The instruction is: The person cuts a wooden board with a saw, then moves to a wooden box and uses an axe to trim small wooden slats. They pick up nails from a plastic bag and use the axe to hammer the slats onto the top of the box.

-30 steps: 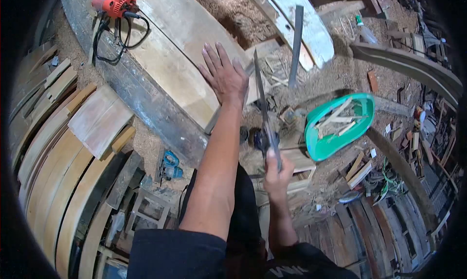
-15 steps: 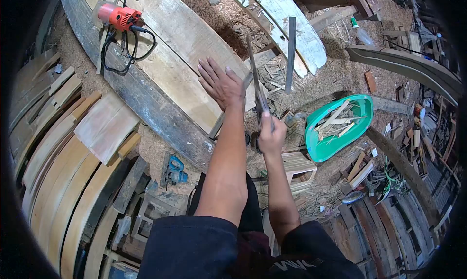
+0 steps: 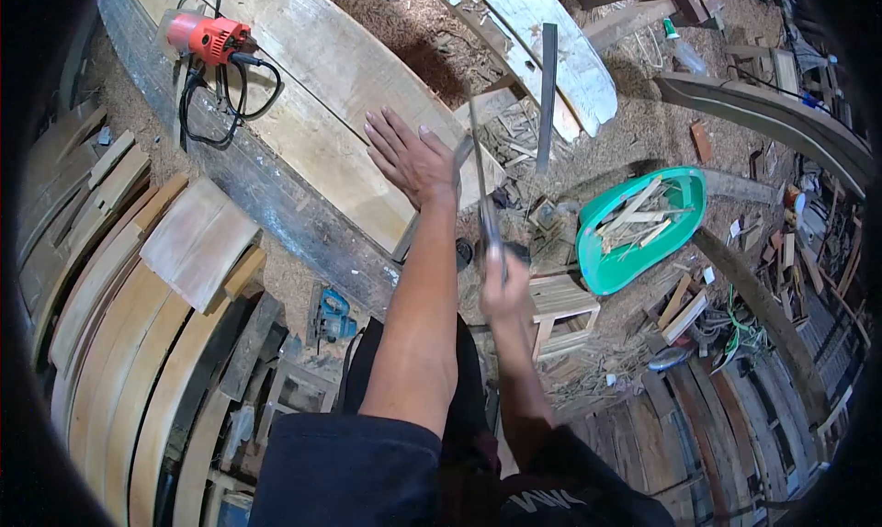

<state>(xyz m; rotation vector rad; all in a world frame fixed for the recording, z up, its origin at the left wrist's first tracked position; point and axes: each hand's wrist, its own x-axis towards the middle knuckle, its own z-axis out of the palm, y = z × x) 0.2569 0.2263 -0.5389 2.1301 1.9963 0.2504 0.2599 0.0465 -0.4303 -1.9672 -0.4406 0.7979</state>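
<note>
My left hand (image 3: 418,164) lies flat, fingers stretched out, on the end of a pale wooden plank (image 3: 354,173). Closed around a handle, my right hand (image 3: 505,288) grips a handsaw (image 3: 487,205), slightly blurred. Its narrow blade points away from me and runs alongside the plank's end, just right of my left hand. A second wide board (image 3: 322,40) lies alongside the plank with a dark seam between them. Both rest on a long grey, paint-stained timber (image 3: 276,192).
A red power tool (image 3: 209,38) with a black cord sits on the boards. A green tub (image 3: 634,274) holds wood offcuts at right. A blue power tool (image 3: 335,317) lies on the floor near stacked curved timbers (image 3: 119,343). A small wooden stool (image 3: 560,306) stands beside my right arm.
My right hand has drawn the saw back toward me. My left hand stays pressed on the plank, while the whole view has shifted slightly.
</note>
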